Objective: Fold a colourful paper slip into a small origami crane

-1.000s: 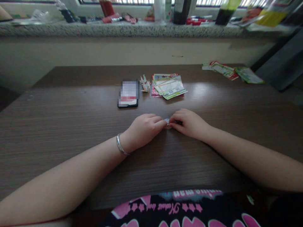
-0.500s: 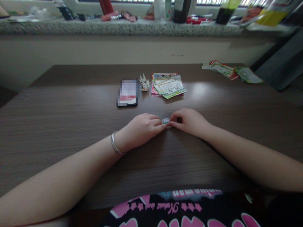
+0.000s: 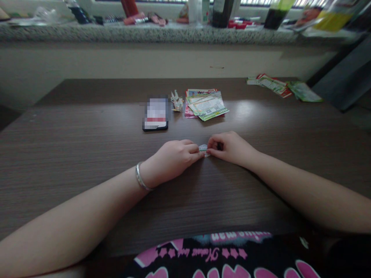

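Between my two hands, on the brown table (image 3: 87, 146), is a small folded piece of printed paper (image 3: 203, 148), pale with a green stripe. My left hand (image 3: 181, 156), with a silver bangle at the wrist, is closed on its left side with thumb and fingers. On the right side my right hand (image 3: 227, 146) pinches the paper between thumb and fingertips. Most of the paper is covered by the fingers, so its full shape cannot be made out.
Beyond my hands lie a phone (image 3: 155, 114), a folded paper figure (image 3: 176, 102) and a stack of printed leaflets (image 3: 207, 104). More leaflets (image 3: 275, 85) lie at the back right. Bottles and small items stand on the stone windowsill (image 3: 162, 36).
Both hands keep hold of the paper in nearly the same place. The fingers have shifted only very slightly, and slightly more of the paper shows.
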`<state>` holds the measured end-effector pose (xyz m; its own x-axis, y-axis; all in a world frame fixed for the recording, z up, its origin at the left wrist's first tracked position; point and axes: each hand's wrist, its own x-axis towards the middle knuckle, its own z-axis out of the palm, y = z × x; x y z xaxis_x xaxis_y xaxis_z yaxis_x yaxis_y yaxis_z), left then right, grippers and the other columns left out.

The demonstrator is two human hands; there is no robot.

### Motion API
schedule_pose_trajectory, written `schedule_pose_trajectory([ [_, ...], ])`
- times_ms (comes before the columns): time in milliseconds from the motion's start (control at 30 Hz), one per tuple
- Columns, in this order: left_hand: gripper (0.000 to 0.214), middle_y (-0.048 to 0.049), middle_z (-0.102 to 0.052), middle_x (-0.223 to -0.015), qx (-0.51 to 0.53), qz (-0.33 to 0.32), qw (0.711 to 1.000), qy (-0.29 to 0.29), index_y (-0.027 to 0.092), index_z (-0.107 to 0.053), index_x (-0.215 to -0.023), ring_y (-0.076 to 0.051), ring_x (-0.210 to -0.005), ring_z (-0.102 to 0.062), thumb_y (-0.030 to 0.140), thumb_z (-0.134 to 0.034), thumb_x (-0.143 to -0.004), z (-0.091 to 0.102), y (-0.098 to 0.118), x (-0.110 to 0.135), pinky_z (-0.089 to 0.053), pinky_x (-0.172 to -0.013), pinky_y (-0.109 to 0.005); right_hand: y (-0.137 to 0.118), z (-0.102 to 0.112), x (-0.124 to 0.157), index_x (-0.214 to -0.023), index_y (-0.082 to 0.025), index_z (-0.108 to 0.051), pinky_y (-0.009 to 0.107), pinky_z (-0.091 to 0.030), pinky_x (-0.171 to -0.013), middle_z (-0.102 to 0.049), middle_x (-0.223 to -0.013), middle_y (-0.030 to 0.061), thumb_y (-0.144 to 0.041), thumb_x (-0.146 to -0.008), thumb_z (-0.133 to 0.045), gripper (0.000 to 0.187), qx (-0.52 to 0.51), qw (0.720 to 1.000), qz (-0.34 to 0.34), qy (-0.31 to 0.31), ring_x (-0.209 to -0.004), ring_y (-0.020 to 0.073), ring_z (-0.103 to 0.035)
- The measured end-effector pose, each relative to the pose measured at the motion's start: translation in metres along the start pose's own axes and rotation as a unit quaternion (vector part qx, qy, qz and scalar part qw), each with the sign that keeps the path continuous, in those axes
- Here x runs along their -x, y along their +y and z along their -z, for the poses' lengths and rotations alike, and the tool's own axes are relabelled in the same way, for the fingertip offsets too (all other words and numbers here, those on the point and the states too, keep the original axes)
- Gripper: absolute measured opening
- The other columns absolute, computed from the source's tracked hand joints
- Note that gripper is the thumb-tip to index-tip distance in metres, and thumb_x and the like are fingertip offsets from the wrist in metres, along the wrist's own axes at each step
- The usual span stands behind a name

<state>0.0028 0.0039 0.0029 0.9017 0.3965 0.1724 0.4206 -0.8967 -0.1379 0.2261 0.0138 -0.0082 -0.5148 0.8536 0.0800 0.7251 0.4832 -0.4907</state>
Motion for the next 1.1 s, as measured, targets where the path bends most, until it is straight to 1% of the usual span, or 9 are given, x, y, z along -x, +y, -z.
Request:
schedule_pose_trajectory([
  [133,0.026,-0.0046,-0.067,-0.091,-0.001,0.001,1.0,0.009,0.019,-0.064,-0.113,-0.016,-0.09,-0.063,0.023,-0.043,-0.097,-0.0015,-0.0003,-0.0001,-0.053,-0.077,-0.027,-0.0004,0.0,-0.0001,-0.081,-0.02,-0.068,0.023,-0.037,-0.06,-0.066,-0.069,-0.0013,-0.029,-0.079,-0.064,0.01,0.0,1.0,-0.002,-0.001,-0.062,0.0114,-0.057],
  [267,0.023,-0.0047,-0.067,-0.092,-0.011,0.003,1.0,0.001,0.019,-0.063,-0.112,-0.016,-0.089,-0.063,0.02,-0.047,-0.095,-0.002,0.0008,0.0009,-0.052,-0.075,-0.026,-0.0007,0.0007,-0.0003,-0.08,-0.02,-0.067,0.023,-0.036,-0.059,-0.065,-0.069,-0.0016,-0.028,-0.079,-0.064,0.009,0.003,1.0,0.004,0.003,-0.061,0.0111,-0.056],
  [467,0.024,-0.0059,-0.066,-0.091,-0.039,-0.008,0.999,-0.005,0.015,-0.063,-0.11,-0.018,-0.089,-0.063,0.018,-0.045,-0.096,0.0015,0.0044,0.0014,-0.052,-0.07,-0.026,-0.0006,0.0011,-0.0015,-0.08,-0.02,-0.065,0.023,-0.033,-0.058,-0.064,-0.069,-0.0017,-0.026,-0.08,-0.062,0.007,0.033,0.999,0.03,-0.004,-0.06,0.0107,-0.053],
  [700,0.022,-0.0048,-0.065,-0.089,-0.056,-0.004,0.998,-0.012,0.016,-0.062,-0.111,-0.018,-0.081,-0.062,0.018,-0.049,-0.094,0.0003,0.006,0.0001,-0.052,-0.066,-0.027,0.0002,-0.0023,-0.0007,-0.081,-0.019,-0.063,0.024,-0.034,-0.062,-0.062,-0.071,-0.001,-0.025,-0.081,-0.058,0.008,0.05,0.996,0.069,0.008,-0.065,0.0124,-0.053],
  [800,0.022,-0.004,-0.065,-0.089,-0.048,-0.003,0.999,0.003,0.017,-0.063,-0.11,-0.017,-0.081,-0.062,0.02,-0.048,-0.095,-0.0011,0.0036,-0.0001,-0.052,-0.068,-0.028,-0.0012,-0.0026,0.0026,-0.081,-0.019,-0.063,0.024,-0.035,-0.064,-0.061,-0.071,-0.0009,-0.025,-0.081,-0.058,0.008,0.047,0.996,0.075,0.012,-0.066,0.0126,-0.053],
  [933,0.022,-0.0034,-0.065,-0.087,-0.032,-0.02,0.999,0.029,0.018,-0.063,-0.11,-0.017,-0.082,-0.062,0.022,-0.047,-0.096,-0.0033,-0.0005,-0.0003,-0.053,-0.073,-0.029,-0.0047,-0.0027,0.0054,-0.081,-0.019,-0.063,0.025,-0.034,-0.064,-0.06,-0.071,-0.0008,-0.028,-0.08,-0.059,0.01,0.052,0.996,0.068,0.016,-0.066,0.0128,-0.052],
  [1100,0.027,-0.0064,-0.065,-0.091,-0.024,-0.039,0.998,0.036,0.013,-0.061,-0.115,-0.017,-0.088,-0.062,0.02,-0.043,-0.097,-0.0039,0.0006,-0.0003,-0.055,-0.076,-0.029,-0.0073,-0.0008,0.0045,-0.078,-0.019,-0.064,0.026,-0.033,-0.065,-0.061,-0.071,-0.0004,-0.027,-0.08,-0.059,0.011,0.062,0.997,0.048,0.013,-0.066,0.0131,-0.052],
])
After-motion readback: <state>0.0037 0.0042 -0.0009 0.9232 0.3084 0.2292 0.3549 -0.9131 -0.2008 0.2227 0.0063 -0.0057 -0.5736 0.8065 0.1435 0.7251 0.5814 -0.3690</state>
